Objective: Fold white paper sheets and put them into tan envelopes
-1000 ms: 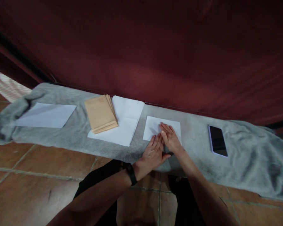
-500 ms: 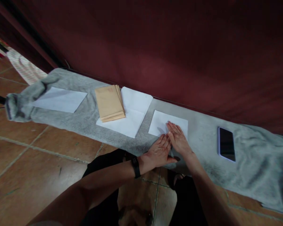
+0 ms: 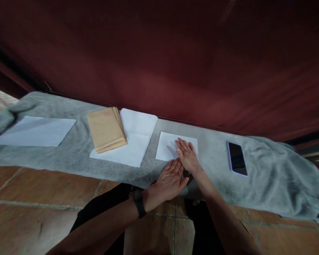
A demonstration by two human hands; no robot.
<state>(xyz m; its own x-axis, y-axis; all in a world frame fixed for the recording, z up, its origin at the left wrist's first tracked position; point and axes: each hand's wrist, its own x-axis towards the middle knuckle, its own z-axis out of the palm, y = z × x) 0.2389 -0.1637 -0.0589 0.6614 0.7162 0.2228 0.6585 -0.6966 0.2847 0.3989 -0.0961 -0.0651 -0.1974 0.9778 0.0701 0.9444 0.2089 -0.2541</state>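
A small white sheet (image 3: 166,143), perhaps folded, lies on the grey cloth (image 3: 210,156). My right hand (image 3: 187,154) lies flat on its right part, fingers extended, hiding that side of it. At the sheet's near edge rests my left hand (image 3: 171,179), open, with its fingers stretched and its thumb pointing right; a dark band circles that wrist. Neither hand grips anything. Left of the sheet is a stack of white paper (image 3: 134,141), partly covered by a pile of brown envelopes (image 3: 106,129).
A phone (image 3: 237,158) with a purple edge lies to the right on the cloth. Another white sheet (image 3: 37,131) is at the far left. Behind the bench rises a dark red panel (image 3: 154,63). Tiled floor (image 3: 29,187) shows in front.
The camera view has turned, shifting the objects leftward in the picture. My left fingertips have come slightly away from my right hand, which stays flat on the small sheet.
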